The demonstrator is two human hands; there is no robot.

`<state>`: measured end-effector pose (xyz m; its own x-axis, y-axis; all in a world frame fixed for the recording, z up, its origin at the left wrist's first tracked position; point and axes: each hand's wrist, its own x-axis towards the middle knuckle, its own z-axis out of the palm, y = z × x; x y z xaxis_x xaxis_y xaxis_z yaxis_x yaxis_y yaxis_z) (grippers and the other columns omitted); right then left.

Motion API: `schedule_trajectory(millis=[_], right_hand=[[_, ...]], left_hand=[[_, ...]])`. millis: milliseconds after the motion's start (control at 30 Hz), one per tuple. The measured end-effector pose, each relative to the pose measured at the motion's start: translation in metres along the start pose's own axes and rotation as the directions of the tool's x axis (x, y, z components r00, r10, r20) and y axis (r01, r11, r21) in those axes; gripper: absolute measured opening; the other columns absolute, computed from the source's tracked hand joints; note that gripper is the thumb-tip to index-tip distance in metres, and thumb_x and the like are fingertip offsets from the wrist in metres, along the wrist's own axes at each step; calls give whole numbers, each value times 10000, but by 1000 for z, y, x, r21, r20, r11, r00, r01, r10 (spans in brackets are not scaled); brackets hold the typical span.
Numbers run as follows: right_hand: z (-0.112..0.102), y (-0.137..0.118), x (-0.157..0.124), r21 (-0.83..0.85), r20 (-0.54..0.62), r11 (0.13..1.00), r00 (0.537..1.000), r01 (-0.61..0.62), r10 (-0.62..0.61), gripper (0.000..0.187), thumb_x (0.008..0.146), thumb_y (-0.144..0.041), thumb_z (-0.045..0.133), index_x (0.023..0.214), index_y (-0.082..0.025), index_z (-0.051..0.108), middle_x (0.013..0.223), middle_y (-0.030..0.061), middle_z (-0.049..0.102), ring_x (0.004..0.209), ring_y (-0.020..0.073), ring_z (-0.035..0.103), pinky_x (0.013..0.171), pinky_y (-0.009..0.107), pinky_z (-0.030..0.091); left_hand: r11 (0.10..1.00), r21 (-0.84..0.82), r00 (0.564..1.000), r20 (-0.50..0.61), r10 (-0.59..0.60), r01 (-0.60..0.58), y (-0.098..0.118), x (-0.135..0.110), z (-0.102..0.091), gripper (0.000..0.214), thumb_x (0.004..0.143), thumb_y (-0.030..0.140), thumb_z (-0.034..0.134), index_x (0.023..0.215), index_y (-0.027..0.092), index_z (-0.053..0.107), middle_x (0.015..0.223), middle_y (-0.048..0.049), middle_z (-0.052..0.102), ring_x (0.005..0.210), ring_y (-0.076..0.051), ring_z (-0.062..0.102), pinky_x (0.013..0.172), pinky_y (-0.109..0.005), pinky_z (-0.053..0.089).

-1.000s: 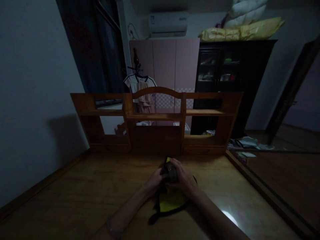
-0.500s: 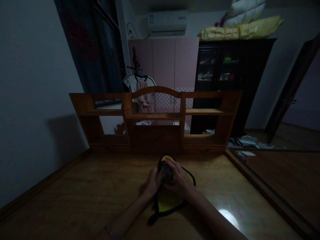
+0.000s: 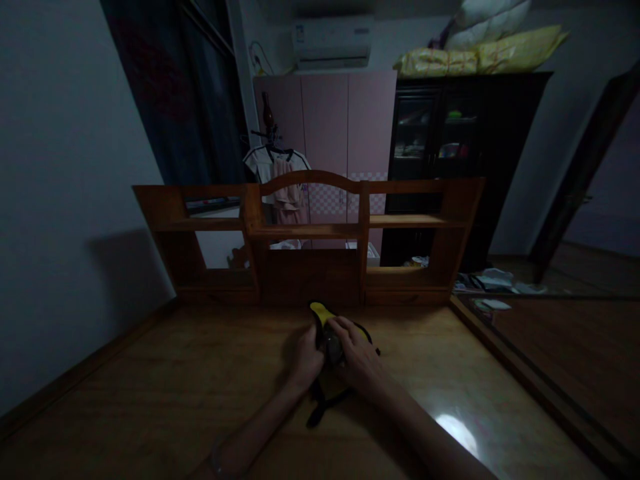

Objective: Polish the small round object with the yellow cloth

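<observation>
In the dim light, my left hand [image 3: 306,358] and my right hand [image 3: 356,357] are both closed around a small dark rounded object [image 3: 332,347] at the middle of the wooden desk [image 3: 150,387]. A yellow cloth with black edging [image 3: 320,311] is wrapped about that object and sticks out beyond my fingers. A black strap or edge of the cloth [image 3: 325,405] trails toward me on the desk. I cannot make out what the dark object is.
A wooden desk-top shelf unit [image 3: 310,233] stands just behind my hands. A grey wall [image 3: 60,200] lies to the left. The desk's raised right edge [image 3: 505,360] borders a drop. Behind stand pink wardrobes [image 3: 325,127] and a dark cabinet [image 3: 465,153].
The yellow cloth that lay spread under my hands has been gathered up around the dark object. Both hands have shifted slightly away from me, toward the shelf unit.
</observation>
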<state>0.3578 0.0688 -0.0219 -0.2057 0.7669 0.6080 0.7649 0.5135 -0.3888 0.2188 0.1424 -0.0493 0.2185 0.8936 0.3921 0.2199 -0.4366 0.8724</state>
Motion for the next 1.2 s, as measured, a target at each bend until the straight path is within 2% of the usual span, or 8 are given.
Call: schedule_trajectory(millis=[133, 233, 367, 500, 733, 933, 1033, 1200], right_hand=[[3, 4, -1, 12, -13, 999, 999, 37, -36, 801, 670, -82, 609, 1390, -223, 286, 1405, 109, 369, 1288, 274, 378, 1045, 456, 382], [4, 8, -2, 20, -29, 998, 998, 55, -55, 839, 652, -97, 639, 1395, -213, 268, 1389, 120, 389, 1282, 282, 380, 1047, 476, 373], [3, 9, -2, 6, -71, 996, 994, 88, -88, 879, 659, -113, 654, 1415, -208, 214, 1381, 130, 388, 1280, 283, 376, 1037, 482, 381], [1, 6, -3, 13, -88, 997, 993, 80, -78, 911, 664, -100, 652, 1429, -215, 170, 1399, 129, 358, 1290, 276, 361, 1036, 468, 385], [4, 11, -3, 30, -67, 999, 997, 45, -43, 913, 661, -85, 668, 1422, -232, 186, 1413, 109, 337, 1293, 265, 347, 1051, 459, 370], [4, 14, -1, 18, -57, 1000, 998, 23, -22, 859, 664, -228, 735, 1387, -237, 272, 1372, 110, 388, 1241, 281, 412, 1015, 459, 405], [5, 14, 0, 15, -53, 1000, 998, 24, -24, 813, 671, -242, 726, 1368, -250, 308, 1350, 106, 410, 1220, 282, 437, 991, 456, 427], [9, 12, 1, 27, -47, 999, 998, 30, -29, 837, 642, -156, 700, 1372, -266, 306, 1352, 93, 407, 1231, 276, 426, 996, 443, 422]], left_hand=[[997, 57, 998, -35, -51, 53, -1, 3, -2, 291, 650, 112, 560, 915, 179, 658, 839, -59, 692, 761, -204, 616, 682, -251, 434], [994, 46, 995, -41, -96, 98, -2, 6, -5, 184, 671, 227, 616, 839, 175, 669, 752, -33, 683, 685, -187, 604, 618, -231, 420], [996, -9, 996, 25, -88, 89, 1, 7, -6, 313, 730, 422, 605, 820, 129, 671, 713, -28, 666, 671, -178, 584, 587, -223, 422], [985, -147, 989, 128, -69, 88, 0, 7, -4, 413, 755, 480, 579, 862, 91, 667, 771, -44, 676, 720, -188, 588, 647, -247, 455], [912, -354, 950, 297, -99, 206, -13, 10, 2, 456, 646, 429, 716, 945, 89, 663, 900, -92, 694, 900, -267, 605, 821, -344, 471], [750, -548, 918, 340, -205, 371, -5, 2, 7, 487, 616, 255, 743, 1073, 131, 629, 1026, -101, 681, 973, -260, 610, 919, -384, 439], [767, -554, 937, 300, -179, 324, -5, 2, 9, 492, 618, 228, 738, 1088, 145, 617, 1058, -96, 674, 1015, -263, 597, 940, -390, 430], [937, -314, 987, 94, -132, 155, -10, 6, 6, 363, 624, 244, 709, 970, 142, 661, 967, -90, 697, 1009, -293, 586, 875, -356, 463]])
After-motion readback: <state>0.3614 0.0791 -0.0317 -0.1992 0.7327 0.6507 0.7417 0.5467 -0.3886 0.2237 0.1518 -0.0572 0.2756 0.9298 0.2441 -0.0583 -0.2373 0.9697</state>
